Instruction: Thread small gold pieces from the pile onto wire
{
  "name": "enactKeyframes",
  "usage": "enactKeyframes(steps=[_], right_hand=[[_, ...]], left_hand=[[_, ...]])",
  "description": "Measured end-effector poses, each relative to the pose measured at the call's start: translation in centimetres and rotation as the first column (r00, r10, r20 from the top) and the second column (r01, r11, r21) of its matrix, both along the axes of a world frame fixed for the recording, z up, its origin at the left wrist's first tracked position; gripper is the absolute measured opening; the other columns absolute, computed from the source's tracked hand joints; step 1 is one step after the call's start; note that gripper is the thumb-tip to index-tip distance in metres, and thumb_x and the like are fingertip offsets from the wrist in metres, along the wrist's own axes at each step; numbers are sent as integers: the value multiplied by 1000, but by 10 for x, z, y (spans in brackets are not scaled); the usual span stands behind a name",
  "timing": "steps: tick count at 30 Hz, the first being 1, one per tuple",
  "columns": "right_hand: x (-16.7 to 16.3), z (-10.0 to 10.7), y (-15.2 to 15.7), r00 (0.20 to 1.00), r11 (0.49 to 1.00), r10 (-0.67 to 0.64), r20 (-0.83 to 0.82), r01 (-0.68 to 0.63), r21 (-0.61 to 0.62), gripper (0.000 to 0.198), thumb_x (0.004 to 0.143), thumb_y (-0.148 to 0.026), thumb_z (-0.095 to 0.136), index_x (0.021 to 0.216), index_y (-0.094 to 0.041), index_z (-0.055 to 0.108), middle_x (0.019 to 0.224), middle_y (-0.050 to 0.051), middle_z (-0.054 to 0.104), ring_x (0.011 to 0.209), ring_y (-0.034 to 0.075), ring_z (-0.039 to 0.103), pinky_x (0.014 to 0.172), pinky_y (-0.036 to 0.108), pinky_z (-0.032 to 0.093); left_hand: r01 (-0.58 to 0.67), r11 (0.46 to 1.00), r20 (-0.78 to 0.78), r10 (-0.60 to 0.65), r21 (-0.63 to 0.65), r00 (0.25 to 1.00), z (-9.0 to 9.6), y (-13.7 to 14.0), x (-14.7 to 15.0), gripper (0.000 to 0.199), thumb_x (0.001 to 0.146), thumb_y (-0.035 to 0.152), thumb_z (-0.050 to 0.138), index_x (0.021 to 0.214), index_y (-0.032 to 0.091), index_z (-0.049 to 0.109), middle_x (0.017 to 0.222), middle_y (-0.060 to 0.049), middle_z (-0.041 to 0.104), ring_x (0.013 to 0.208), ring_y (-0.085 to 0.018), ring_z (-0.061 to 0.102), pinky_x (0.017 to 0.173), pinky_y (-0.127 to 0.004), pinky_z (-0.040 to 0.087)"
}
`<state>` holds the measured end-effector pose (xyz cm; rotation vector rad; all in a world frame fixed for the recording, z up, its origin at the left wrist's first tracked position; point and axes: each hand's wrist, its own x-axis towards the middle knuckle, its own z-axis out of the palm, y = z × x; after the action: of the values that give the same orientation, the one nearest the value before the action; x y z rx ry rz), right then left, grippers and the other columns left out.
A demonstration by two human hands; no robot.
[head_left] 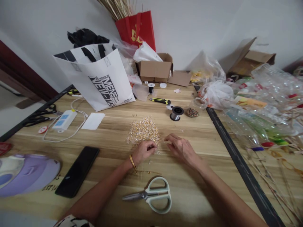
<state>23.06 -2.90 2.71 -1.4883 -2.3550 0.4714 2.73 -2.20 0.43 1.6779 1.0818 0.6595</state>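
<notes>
Gold and silvery beads lie in a loose pile mid-table. Against its near edge is my left hand, thumb and fingers pinched together; what they hold is too small to make out. Faint thin strands hang below that wrist, which wears a gold bangle. Just right of the pile, my right hand has its fingertips drawn together, and anything between them is too small to name. A small clear ring rests between the hands. Nearer me are a gold chain and pale green-handled scissors.
Beyond the pile stand a wire spool, a yellow-black utility knife and a tipped jar of beads. A black phone and power strip lie left. A white bag stands behind; plastic bottles crowd the right.
</notes>
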Motion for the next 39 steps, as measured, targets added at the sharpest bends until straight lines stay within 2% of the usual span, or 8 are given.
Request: enactKeyframes(steps=[2,5,10,16,23,30,35,39], right_hand=[[-2,9,-3,989,995,75,127,-66,-76,20,82,-11,50,98,-19,58,102,5,61,80,14,61,64,21,38],[-9,18,-7,937,978,173,303,-126,-167,18,85,-11,47,97,-18,58,101,6,59,82,15,61,64,21,37],[-19,13,-9,860,977,200,470,-137,-164,18,88,-9,43,98,-17,57,100,9,57,77,15,61,60,22,37],[-17,-1,-6,856,976,209,473,-157,-148,17,89,-9,40,95,-16,54,97,8,56,72,14,60,58,22,37],[-15,13,-9,883,969,232,408,-172,-180,16,89,-9,41,97,-17,53,92,6,59,76,14,60,58,22,35],[-17,15,-10,807,977,215,550,-179,-120,21,87,-2,41,94,-16,55,98,10,56,78,17,60,55,24,36],[-20,5,-9,794,971,237,560,-210,-113,22,87,-2,41,96,-17,55,95,10,57,78,18,60,56,24,38],[-19,6,-9,795,968,248,553,-226,-110,21,87,-3,41,96,-17,54,95,9,57,77,18,60,54,25,36]], left_hand=[[-3,1000,4,3,-3,1000,-1,0,0,8,74,20,57,70,14,59,60,1,59,57,-10,54,56,-20,42],[-5,1000,-1,5,5,1000,-3,1,0,8,74,20,57,70,14,59,61,0,60,58,-11,54,57,-20,43],[2,1000,6,-2,18,1000,-6,1,-1,7,75,18,56,71,14,60,62,0,61,59,-11,56,58,-20,44],[14,1000,-5,-14,16,1000,-6,1,-1,8,76,19,56,72,14,60,62,0,60,59,-10,55,58,-20,43],[4,999,-12,-4,44,1000,-8,2,-1,8,76,17,56,71,14,61,62,0,60,58,-10,54,56,-19,42],[21,997,-12,-20,68,1000,-9,3,-2,8,76,18,56,72,14,63,64,0,61,59,-10,53,56,-19,41],[20,998,-17,-19,68,1000,-7,3,-2,9,76,18,56,71,14,63,62,1,61,58,-10,53,57,-19,41],[22,997,-29,-20,74,999,-6,2,-2,9,76,16,55,72,14,63,62,1,61,58,-10,53,56,-19,41]])
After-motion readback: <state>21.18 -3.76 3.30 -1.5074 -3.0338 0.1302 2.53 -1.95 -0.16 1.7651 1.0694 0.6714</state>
